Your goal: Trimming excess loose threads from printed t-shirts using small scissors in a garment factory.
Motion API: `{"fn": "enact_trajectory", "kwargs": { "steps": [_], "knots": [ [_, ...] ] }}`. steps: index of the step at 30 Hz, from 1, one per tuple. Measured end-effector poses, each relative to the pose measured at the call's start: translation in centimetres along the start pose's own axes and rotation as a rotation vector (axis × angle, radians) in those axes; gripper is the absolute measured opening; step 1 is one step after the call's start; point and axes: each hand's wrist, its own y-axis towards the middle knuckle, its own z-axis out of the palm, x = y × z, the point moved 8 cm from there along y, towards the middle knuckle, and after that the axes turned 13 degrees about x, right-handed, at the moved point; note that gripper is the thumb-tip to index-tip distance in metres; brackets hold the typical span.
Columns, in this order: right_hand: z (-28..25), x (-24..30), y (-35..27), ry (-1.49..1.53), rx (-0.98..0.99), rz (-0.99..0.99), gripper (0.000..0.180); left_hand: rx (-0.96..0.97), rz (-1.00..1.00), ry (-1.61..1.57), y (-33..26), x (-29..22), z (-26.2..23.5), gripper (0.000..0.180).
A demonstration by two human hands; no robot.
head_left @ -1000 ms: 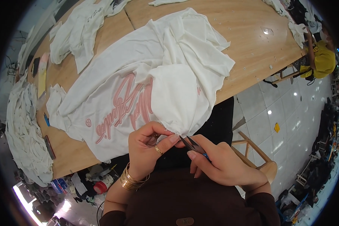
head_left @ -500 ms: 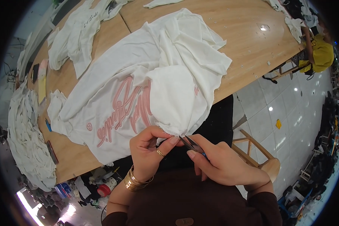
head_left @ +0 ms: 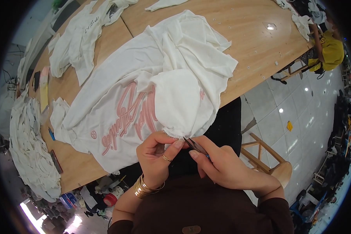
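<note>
A white garment point(head_left: 176, 99) with large pink lettering lies bunched over the table edge. My left hand point(head_left: 155, 155) is closed, thumb and forefinger pinching the garment's gathered near edge. Small dark thread snips point(head_left: 197, 146) are gripped in my right hand point(head_left: 227, 165), between thumb and fingers. Their tips meet the pinched edge right beside my left fingertips. Whether a thread lies between the blades is too small to make out.
The wooden table point(head_left: 257, 58) bears scattered scraps. At left lie a heap of white cloth point(head_left: 33, 148), a blue pen-like item point(head_left: 51, 133) and a phone-like dark item point(head_left: 56, 161). A wooden stool point(head_left: 280, 173) stands at right. Farther off sits a person in yellow point(head_left: 331, 50).
The snips' blades, apart before, are now closer together at the garment's edge. Both hands have shifted only slightly, and the garment keeps nearly the same place.
</note>
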Motion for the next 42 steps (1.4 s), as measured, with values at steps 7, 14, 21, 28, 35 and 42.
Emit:
{"fn": "enact_trajectory", "kwargs": {
  "steps": [7,14,21,28,35,42],
  "knots": [
    [-0.6,-0.3,0.1,0.127,0.026,0.013,0.024,-0.008,-0.02,-0.082,0.0,0.3,-0.1,0.009],
    [-1.0,-0.3,0.5,0.007,-0.061,-0.056,0.02,-0.002,-0.018,-0.04,0.1,0.2,-0.1,0.009],
    [-1.0,-0.7,0.6,-0.098,-0.117,-0.038,0.018,-0.002,-0.03,-0.018,0.3,0.2,0.0,0.009],
    [-0.2,-2.1,1.1,0.538,0.046,0.014,0.026,-0.022,-0.104,-0.205,0.4,1.3,-0.1,0.01],
    [-0.2,-1.1,0.7,0.43,0.076,0.068,0.025,-0.034,-0.106,-0.182,0.3,1.6,-0.2,0.01],
    [-0.3,-1.2,0.4,0.422,0.062,0.098,0.026,-0.023,-0.037,-0.068,0.2,1.4,-0.4,0.01]
  ]
}}
